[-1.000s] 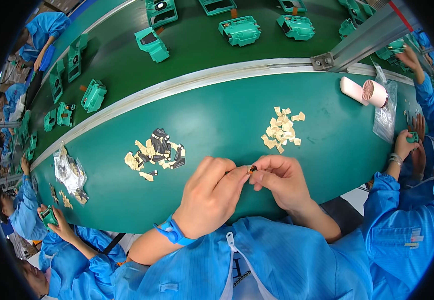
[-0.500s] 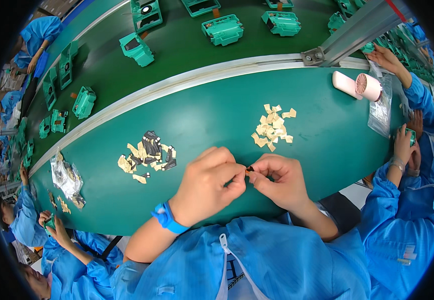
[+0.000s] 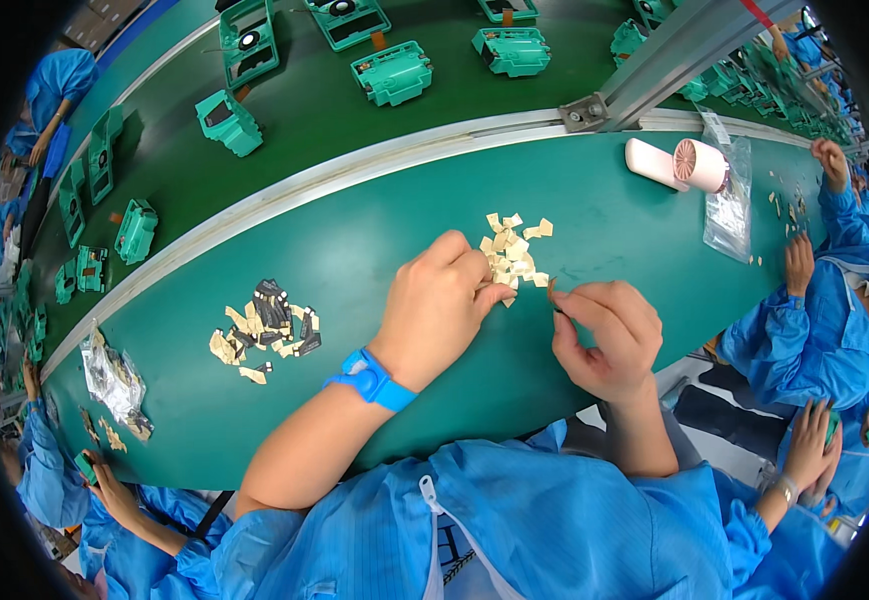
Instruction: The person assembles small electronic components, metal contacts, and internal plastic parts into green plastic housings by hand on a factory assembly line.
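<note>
My left hand, with a blue strap at the wrist, rests its closed fingertips at the near left edge of a pile of small cream paper-like pieces. Whatever lies between those fingertips is hidden by the hand. To the right, my right hand is raised near the pile, its thumb and fingers bent around a small brown strip with a dark part. Further left on the green table lies a mixed heap of black parts and cream pieces, apart from both hands.
Beyond a metal rail, green housings stand on a dark green belt. A pink handheld fan lies beside a clear plastic bag at the right. Another bag is at the left. Co-workers in blue sit on both sides.
My hands have parted: the left moved up to the cream pile, the right moved right with the small strip. The view has shifted a little, and co-workers at the right moved their hands.
</note>
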`<state>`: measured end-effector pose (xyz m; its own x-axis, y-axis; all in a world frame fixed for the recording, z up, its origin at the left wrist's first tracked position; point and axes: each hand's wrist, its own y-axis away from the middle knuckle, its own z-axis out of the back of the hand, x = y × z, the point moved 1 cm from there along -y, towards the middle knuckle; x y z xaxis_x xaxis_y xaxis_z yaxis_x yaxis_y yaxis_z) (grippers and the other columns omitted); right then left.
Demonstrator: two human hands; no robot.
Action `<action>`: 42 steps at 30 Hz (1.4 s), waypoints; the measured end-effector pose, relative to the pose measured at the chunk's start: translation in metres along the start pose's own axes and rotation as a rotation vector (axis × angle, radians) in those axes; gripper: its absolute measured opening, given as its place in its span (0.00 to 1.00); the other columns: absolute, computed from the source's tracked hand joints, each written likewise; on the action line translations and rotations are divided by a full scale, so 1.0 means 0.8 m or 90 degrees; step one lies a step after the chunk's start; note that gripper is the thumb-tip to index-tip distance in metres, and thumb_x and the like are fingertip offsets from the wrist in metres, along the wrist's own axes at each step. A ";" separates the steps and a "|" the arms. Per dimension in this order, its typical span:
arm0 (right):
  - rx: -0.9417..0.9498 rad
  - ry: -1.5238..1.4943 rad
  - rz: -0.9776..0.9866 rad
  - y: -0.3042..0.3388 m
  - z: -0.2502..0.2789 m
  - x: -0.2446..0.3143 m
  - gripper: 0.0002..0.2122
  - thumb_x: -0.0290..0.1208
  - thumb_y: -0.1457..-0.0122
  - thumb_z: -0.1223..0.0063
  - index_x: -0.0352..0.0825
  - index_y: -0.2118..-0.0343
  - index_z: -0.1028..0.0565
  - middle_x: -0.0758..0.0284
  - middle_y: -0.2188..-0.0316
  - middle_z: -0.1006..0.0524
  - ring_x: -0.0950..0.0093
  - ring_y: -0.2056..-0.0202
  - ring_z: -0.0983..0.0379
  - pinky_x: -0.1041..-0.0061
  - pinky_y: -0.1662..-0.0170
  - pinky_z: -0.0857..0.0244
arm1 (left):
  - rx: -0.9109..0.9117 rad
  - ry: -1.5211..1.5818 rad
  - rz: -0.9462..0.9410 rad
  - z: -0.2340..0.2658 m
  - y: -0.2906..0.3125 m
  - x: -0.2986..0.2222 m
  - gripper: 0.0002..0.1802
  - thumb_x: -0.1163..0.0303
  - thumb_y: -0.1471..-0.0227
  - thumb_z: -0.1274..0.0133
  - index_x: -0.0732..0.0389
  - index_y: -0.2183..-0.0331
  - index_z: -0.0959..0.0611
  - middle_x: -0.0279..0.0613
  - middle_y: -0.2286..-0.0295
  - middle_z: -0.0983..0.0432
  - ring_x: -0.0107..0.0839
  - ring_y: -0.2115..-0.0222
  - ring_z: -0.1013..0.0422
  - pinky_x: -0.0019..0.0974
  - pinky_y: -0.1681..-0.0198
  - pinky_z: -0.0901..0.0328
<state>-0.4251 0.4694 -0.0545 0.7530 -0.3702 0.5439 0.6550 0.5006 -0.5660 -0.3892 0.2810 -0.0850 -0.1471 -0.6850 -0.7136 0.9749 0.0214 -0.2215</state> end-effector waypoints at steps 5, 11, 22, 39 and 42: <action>0.049 0.169 0.246 -0.013 0.010 -0.009 0.13 0.21 0.63 0.38 0.33 0.70 0.22 0.68 0.75 0.25 0.79 0.81 0.33 0.79 0.77 0.40 | -0.064 0.100 -0.026 0.010 0.001 -0.009 0.08 0.70 0.54 0.39 0.65 0.77 0.19 0.40 0.77 0.29 0.32 0.82 0.33 0.34 0.79 0.38; 0.080 0.192 0.386 -0.024 0.009 -0.002 0.11 0.25 0.61 0.41 0.36 0.70 0.21 0.70 0.74 0.26 0.80 0.79 0.36 0.81 0.77 0.42 | 0.136 0.314 0.106 0.044 0.004 -0.020 0.08 0.69 0.52 0.41 0.63 0.75 0.20 0.41 0.76 0.30 0.30 0.79 0.34 0.31 0.77 0.39; 0.154 0.175 0.162 -0.019 -0.009 -0.011 0.28 0.33 0.60 0.31 0.35 0.52 0.28 0.67 0.70 0.26 0.79 0.79 0.34 0.81 0.75 0.39 | 0.029 0.347 0.163 0.064 0.022 -0.012 0.00 0.79 0.51 0.48 0.66 0.73 0.23 0.38 0.66 0.35 0.20 0.73 0.34 0.23 0.77 0.38; 0.036 -0.494 -0.389 0.002 -0.066 0.038 0.02 0.18 0.49 0.42 0.29 0.73 0.25 0.70 0.75 0.29 0.86 0.79 0.37 0.86 0.75 0.44 | -0.254 -0.072 0.166 0.145 0.000 0.053 0.15 0.70 0.53 0.41 0.63 0.61 0.22 0.40 0.67 0.27 0.28 0.74 0.31 0.29 0.77 0.36; 0.035 -0.548 -0.415 0.007 -0.065 0.043 0.03 0.17 0.49 0.42 0.29 0.73 0.25 0.69 0.74 0.29 0.86 0.78 0.36 0.87 0.74 0.44 | -0.391 -0.239 0.311 0.177 -0.026 0.140 0.44 0.57 0.57 0.36 0.68 0.45 0.38 0.54 0.51 0.36 0.38 0.58 0.34 0.41 0.61 0.33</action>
<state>-0.3923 0.4193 -0.0714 -0.0496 0.0854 0.9951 0.8940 0.4480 0.0061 -0.4025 0.1005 -0.0664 0.4346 -0.6892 -0.5798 0.6356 0.6908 -0.3447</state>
